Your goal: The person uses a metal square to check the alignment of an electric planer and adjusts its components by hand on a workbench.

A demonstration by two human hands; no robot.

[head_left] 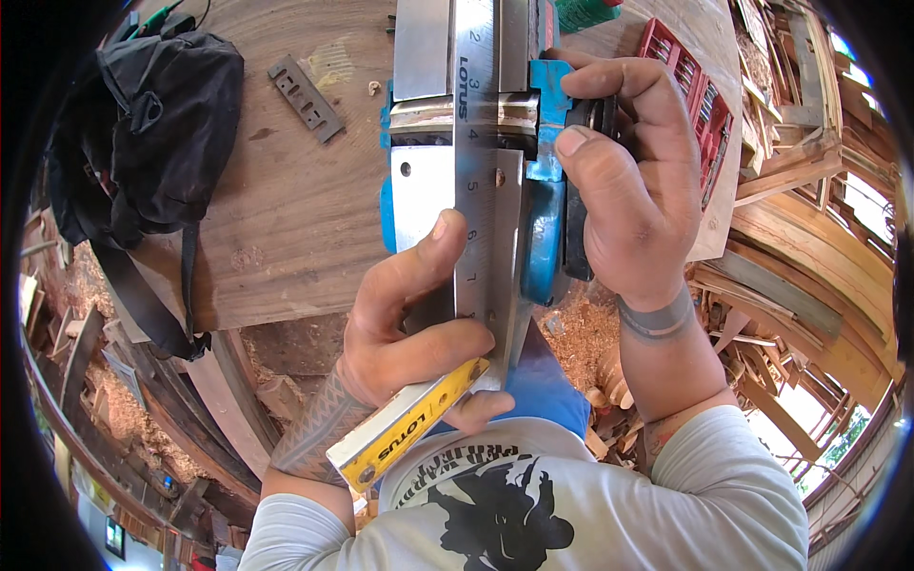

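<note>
An upside-down blue electric hand planer lies with its silver sole and cutter drum facing up. A try square with a yellow and white handle has its marked steel blade lying lengthwise along the sole, across the drum. My left hand grips the square near its handle, the thumb against the blade's edge. At the planer's right side, my right hand has its thumb and fingers closed around the blue edge and black part beside the drum. The grip's inner side is partly hidden.
On the wooden table, a slotted metal plate lies left of the planer, beside a black bag whose strap hangs over the edge. A red case of bits and a green container sit right. Wood offcuts and shavings surround the table.
</note>
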